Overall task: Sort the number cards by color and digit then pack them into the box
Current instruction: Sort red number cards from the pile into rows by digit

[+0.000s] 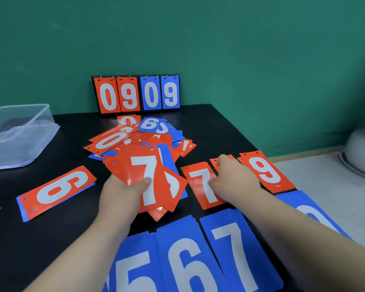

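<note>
Over the black desk (209, 123) we go, and the left hand (122, 194) has a fan of red cards (143, 165) in its grip. A white 7 faces up on top, the thumb (144, 182) is clamped across the digit, and the other fingers are curled out of sight underneath.

The right hand (235, 175) is down among the sorted reds. Its fingers (221, 160) are stretched fairly straight over a red card whose digit is hidden, and its thumb touches the red 7 pile (200, 192) just beside it. Nothing is pinched there that I can make out. Just to the right lies the red 9 pile (266, 171), touching that covered card.

Along the near edge sits a blue row of blue 5 (133, 270), blue 6 (185, 260) and blue 7 (236, 249), side by side. Another blue card (310, 209) shows partly under the right forearm, its digit unclear.

Out to the left the red 6 pile (57, 190) lies turned sideways with blue edges showing beneath it.

Behind the held fan, the loose heap (152, 135) of red and blue cards sprawls mid-desk. Behind that, a flip scoreboard (135, 93) reads 0 9 0 9 and stands against the green wall (240, 49).

The clear plastic box (19, 133) sits at the far left of the desk, well apart from both hands.
</note>
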